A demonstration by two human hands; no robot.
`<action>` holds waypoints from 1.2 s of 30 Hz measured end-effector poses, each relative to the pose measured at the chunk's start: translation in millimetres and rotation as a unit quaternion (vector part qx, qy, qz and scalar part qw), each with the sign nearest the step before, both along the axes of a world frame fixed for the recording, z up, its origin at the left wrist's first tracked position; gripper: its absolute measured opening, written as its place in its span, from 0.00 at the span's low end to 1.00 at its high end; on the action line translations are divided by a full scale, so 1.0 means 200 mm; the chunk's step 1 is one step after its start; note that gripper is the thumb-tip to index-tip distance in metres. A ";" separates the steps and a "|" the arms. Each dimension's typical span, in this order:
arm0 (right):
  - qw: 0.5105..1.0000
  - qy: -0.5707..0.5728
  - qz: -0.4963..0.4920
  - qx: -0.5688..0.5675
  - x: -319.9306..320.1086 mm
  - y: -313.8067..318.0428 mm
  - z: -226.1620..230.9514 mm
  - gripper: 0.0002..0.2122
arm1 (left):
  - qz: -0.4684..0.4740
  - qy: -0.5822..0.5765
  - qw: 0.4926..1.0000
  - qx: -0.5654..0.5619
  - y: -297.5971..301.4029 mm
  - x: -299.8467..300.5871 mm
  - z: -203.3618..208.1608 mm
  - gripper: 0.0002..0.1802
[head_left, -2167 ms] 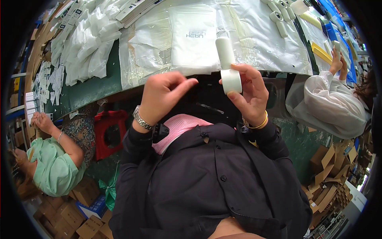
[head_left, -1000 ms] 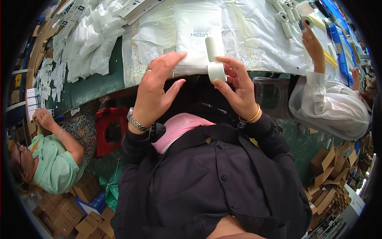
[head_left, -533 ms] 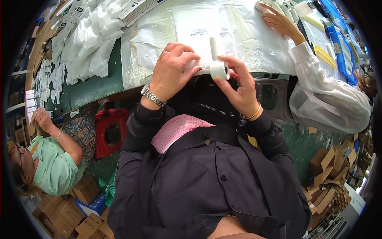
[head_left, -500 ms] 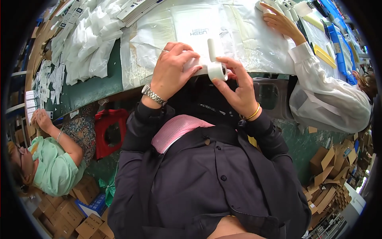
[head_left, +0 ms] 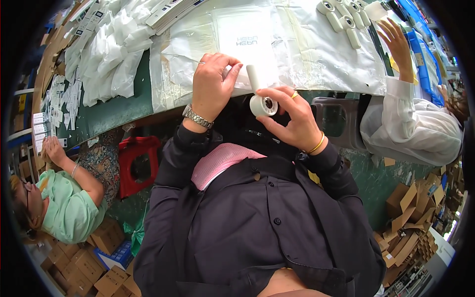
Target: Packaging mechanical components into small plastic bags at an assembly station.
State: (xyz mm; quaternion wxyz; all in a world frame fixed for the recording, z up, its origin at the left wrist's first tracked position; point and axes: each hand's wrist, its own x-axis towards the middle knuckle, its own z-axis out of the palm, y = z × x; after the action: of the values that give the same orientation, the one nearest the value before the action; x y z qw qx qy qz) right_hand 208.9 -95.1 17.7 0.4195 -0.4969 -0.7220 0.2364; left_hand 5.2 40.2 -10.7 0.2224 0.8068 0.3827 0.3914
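Tilted white round-headed device

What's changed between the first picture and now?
The white device, still in the right hand, shifted left and turned, showing its dark round opening. The left hand moved forward to the white bags; its grip is unclear. The red stool stayed put.

One held device, one wristwatch

A green worktable runs beyond the left hand, partly under plastic sheeting. Left of that hand, nearer the body, stands a red stool. Right of the right hand, green floor reaches piled cardboard.
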 end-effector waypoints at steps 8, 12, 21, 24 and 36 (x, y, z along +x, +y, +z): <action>0.993 -0.114 0.012 -0.025 -0.03 -0.01 0.10 0.27 | -0.030 -0.014 0.994 0.101 -0.03 0.00 0.06 0.04; 0.992 -0.102 -0.030 -0.069 -0.06 0.02 0.14 0.30 | -0.057 -0.004 0.990 0.130 -0.03 -0.02 0.08 0.05; 0.990 -0.113 -0.086 -0.021 -0.06 0.10 0.01 0.34 | -0.081 -0.027 0.994 0.074 -0.12 -0.07 0.12 0.20; 0.989 -0.113 -0.089 -0.031 -0.06 0.10 0.00 0.33 | 0.000 -0.026 0.996 -0.086 -0.21 -0.10 0.14 0.30; 0.982 -0.092 -0.160 0.024 -0.11 0.16 -0.01 0.24 | 0.039 0.036 0.991 -0.121 -0.22 -0.07 0.03 0.32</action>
State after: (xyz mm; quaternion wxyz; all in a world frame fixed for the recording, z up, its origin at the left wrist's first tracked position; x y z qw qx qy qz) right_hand 187.4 -63.7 15.0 0.3957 -0.6156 -0.6738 0.1021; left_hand -8.2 -3.9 -4.4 0.2890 0.7721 0.4659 0.3212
